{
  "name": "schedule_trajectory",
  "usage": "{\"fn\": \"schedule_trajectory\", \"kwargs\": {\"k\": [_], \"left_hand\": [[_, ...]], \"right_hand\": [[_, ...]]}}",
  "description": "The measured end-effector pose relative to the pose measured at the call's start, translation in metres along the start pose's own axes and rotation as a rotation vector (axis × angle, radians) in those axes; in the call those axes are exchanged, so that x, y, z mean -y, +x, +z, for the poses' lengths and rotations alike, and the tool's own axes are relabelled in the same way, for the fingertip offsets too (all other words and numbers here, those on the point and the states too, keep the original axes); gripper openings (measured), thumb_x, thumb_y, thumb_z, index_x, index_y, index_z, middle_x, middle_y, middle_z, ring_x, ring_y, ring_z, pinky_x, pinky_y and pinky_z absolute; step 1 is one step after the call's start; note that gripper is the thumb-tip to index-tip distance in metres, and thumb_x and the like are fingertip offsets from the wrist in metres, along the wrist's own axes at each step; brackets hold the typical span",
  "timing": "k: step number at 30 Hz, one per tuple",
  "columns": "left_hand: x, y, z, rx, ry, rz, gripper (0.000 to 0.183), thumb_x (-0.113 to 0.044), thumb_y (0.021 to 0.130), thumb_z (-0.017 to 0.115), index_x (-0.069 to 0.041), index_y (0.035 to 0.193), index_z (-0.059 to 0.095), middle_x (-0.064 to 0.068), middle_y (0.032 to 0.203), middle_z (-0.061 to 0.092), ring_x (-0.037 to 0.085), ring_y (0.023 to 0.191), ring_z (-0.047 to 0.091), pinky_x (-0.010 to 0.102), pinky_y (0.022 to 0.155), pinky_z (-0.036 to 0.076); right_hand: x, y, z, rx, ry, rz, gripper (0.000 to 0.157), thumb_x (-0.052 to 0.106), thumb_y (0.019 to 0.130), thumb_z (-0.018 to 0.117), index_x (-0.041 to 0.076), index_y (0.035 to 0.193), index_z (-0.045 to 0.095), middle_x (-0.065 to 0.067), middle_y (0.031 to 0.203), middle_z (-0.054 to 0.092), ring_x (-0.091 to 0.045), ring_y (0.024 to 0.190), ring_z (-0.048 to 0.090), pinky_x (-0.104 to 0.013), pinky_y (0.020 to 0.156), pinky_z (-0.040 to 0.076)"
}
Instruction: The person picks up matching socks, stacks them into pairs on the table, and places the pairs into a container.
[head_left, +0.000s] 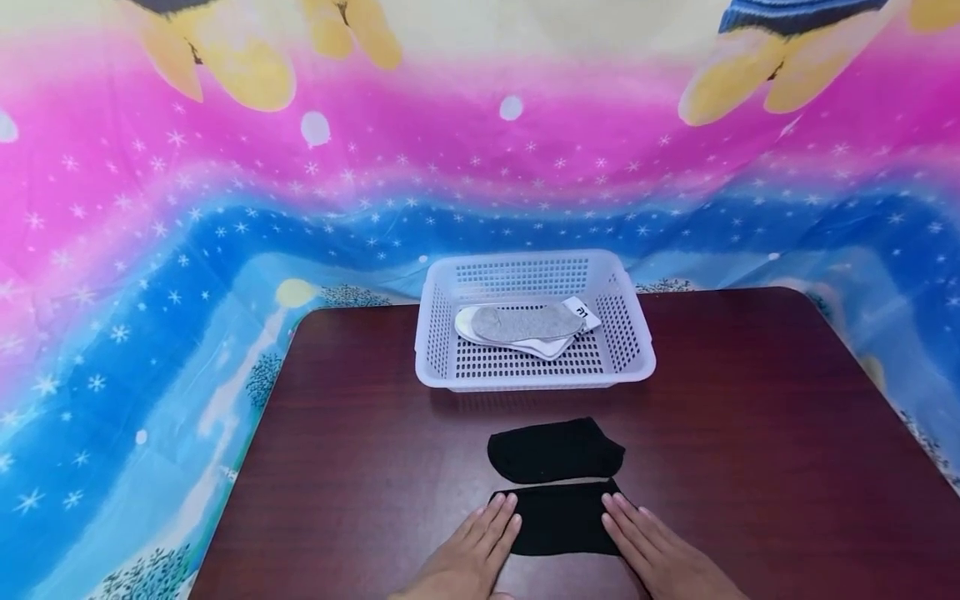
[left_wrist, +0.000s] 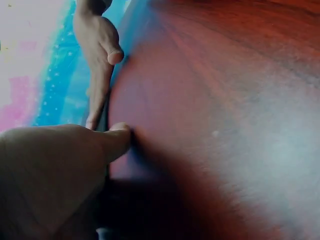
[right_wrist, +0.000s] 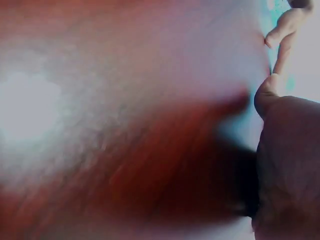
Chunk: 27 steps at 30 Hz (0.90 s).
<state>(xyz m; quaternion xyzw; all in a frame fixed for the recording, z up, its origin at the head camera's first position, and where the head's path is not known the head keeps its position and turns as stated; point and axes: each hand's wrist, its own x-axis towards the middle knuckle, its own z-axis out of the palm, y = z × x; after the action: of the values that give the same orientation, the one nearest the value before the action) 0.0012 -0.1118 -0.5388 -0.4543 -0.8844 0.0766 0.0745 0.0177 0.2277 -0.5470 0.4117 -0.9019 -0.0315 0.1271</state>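
Note:
Two black socks lie flat on the table, one behind the other. On the left end of the nearer black sock (head_left: 564, 521) rest the straight fingers of my left hand (head_left: 472, 546). My right hand (head_left: 660, 546) lies with straight fingers on its right end. Just beyond is the other black sock (head_left: 553, 451), touched by neither hand. The left wrist view shows the left hand (left_wrist: 55, 170) close up, with the right hand (left_wrist: 96, 55) across from it. In the right wrist view the right hand (right_wrist: 290, 160) is near and the table surface is blurred.
Behind the socks stands a white perforated basket (head_left: 536, 383). It holds a grey sock (head_left: 525, 322) on top of white socks (head_left: 551, 348). The dark red-brown table (head_left: 352, 450) has rounded back corners. A colourful patterned cloth (head_left: 420, 167) hangs behind and beside it.

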Motion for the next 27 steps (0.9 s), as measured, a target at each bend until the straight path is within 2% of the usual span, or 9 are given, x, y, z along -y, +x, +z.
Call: {"fn": "schedule_trajectory", "kwargs": {"k": [4, 7, 9, 12, 16, 20, 22, 24, 27], "left_hand": [[0.008, 0.008, -0.027, 0.046, -0.16, 0.042, 0.066, -0.052, 0.101, 0.031, -0.006, 0.148, 0.033, 0.015, 0.158, 0.024, 0.028, 0.146, 0.025, 0.039, 0.113, 0.028], [0.009, 0.021, -0.045, 0.078, -0.269, 0.057, 0.066, -0.046, 0.1, 0.041, -0.006, 0.151, 0.028, 0.013, 0.16, 0.018, 0.026, 0.149, 0.015, 0.04, 0.116, 0.026], [0.007, 0.029, -0.05, 0.094, -0.282, 0.064, 0.069, -0.046, 0.099, 0.043, -0.006, 0.152, 0.024, 0.011, 0.161, 0.015, 0.025, 0.149, 0.011, 0.039, 0.117, 0.025], [0.001, 0.035, -0.045, 0.121, -0.258, 0.072, 0.071, -0.051, 0.099, 0.038, -0.005, 0.152, 0.023, 0.012, 0.161, 0.015, 0.025, 0.149, 0.012, 0.038, 0.117, 0.025], [-0.005, 0.032, -0.025, 0.125, -0.179, 0.076, 0.074, -0.056, 0.1, 0.025, -0.004, 0.152, 0.023, 0.014, 0.16, 0.017, 0.026, 0.148, 0.018, 0.037, 0.116, 0.027], [-0.005, 0.023, -0.003, 0.03, -0.056, 0.066, 0.075, -0.06, 0.099, 0.019, -0.007, 0.152, 0.023, 0.012, 0.16, 0.019, 0.024, 0.146, 0.023, 0.035, 0.116, 0.026], [-0.004, 0.019, 0.005, -0.032, 0.0, 0.054, 0.077, -0.062, 0.098, 0.019, -0.008, 0.152, 0.025, 0.011, 0.159, 0.022, 0.023, 0.145, 0.026, 0.033, 0.115, 0.027], [-0.003, 0.016, 0.01, -0.085, 0.04, 0.045, 0.078, -0.064, 0.097, 0.02, -0.007, 0.15, 0.029, 0.012, 0.157, 0.026, 0.024, 0.144, 0.029, 0.032, 0.114, 0.028], [0.001, 0.013, 0.007, -0.089, 0.033, 0.039, 0.078, -0.064, 0.097, 0.021, -0.006, 0.149, 0.032, 0.013, 0.156, 0.029, 0.024, 0.143, 0.032, 0.032, 0.111, 0.031]], "right_hand": [[-0.003, 0.008, -0.014, -0.013, 0.061, 0.076, 0.094, 0.071, 0.084, 0.048, 0.001, 0.146, 0.035, -0.016, 0.153, 0.033, -0.024, 0.148, 0.014, -0.028, 0.12, -0.006], [0.0, 0.022, -0.022, -0.049, 0.136, 0.114, 0.093, 0.066, 0.083, 0.055, 0.0, 0.145, 0.036, -0.018, 0.153, 0.034, -0.027, 0.146, 0.02, -0.026, 0.12, -0.003], [0.003, 0.031, -0.023, -0.062, 0.172, 0.1, 0.092, 0.065, 0.083, 0.056, 0.0, 0.146, 0.036, -0.018, 0.153, 0.034, -0.028, 0.145, 0.024, -0.026, 0.12, -0.002], [0.011, 0.038, -0.018, -0.055, 0.17, 0.067, 0.091, 0.065, 0.085, 0.054, 0.0, 0.146, 0.036, -0.018, 0.153, 0.034, -0.029, 0.145, 0.024, -0.027, 0.12, -0.003], [0.015, 0.038, -0.003, -0.063, 0.125, 0.055, 0.089, 0.068, 0.087, 0.047, 0.0, 0.144, 0.039, -0.017, 0.151, 0.037, -0.029, 0.142, 0.029, -0.029, 0.12, -0.003], [0.01, 0.028, 0.007, -0.103, 0.071, 0.051, 0.09, 0.071, 0.088, 0.041, -0.001, 0.141, 0.043, -0.018, 0.148, 0.041, -0.03, 0.138, 0.035, -0.03, 0.121, 0.001], [0.006, 0.021, 0.009, -0.109, 0.048, 0.063, 0.091, 0.072, 0.087, 0.04, -0.001, 0.141, 0.042, -0.018, 0.148, 0.041, -0.03, 0.14, 0.032, -0.03, 0.121, 0.001], [0.003, 0.014, 0.009, -0.102, 0.034, 0.085, 0.093, 0.073, 0.086, 0.041, -0.001, 0.142, 0.04, -0.018, 0.149, 0.04, -0.029, 0.142, 0.028, -0.03, 0.121, -0.001], [-0.002, 0.006, 0.008, -0.096, 0.019, 0.112, 0.096, 0.074, 0.084, 0.043, -0.002, 0.143, 0.038, -0.019, 0.148, 0.039, -0.027, 0.146, 0.021, -0.029, 0.121, -0.002]]}}
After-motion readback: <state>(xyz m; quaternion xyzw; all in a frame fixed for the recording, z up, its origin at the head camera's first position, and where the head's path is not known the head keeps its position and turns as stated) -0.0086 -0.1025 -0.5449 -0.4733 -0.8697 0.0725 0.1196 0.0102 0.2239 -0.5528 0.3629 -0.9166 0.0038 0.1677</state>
